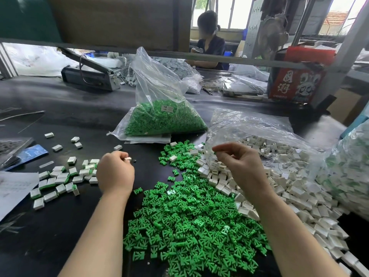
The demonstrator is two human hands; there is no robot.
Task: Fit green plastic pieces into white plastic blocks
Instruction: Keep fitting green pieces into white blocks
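My left hand (115,172) is curled around a white block (128,158), whose end sticks out between the fingertips. My right hand (237,162) pinches a small green piece (215,152) between thumb and forefinger, raised above the piles. A large heap of loose green pieces (191,226) lies on the black table between my forearms. Loose white blocks (279,186) spill from an open clear bag on the right. To the left lies a cluster of white blocks with green pieces fitted in them (60,180).
A clear bag of green pieces (163,116) stands at the table's middle. Another bag of fitted blocks (347,166) sits at far right. Paper (14,188) and a blue card (32,153) lie at left. A person sits across the table; a red box (295,80) stands at back right.
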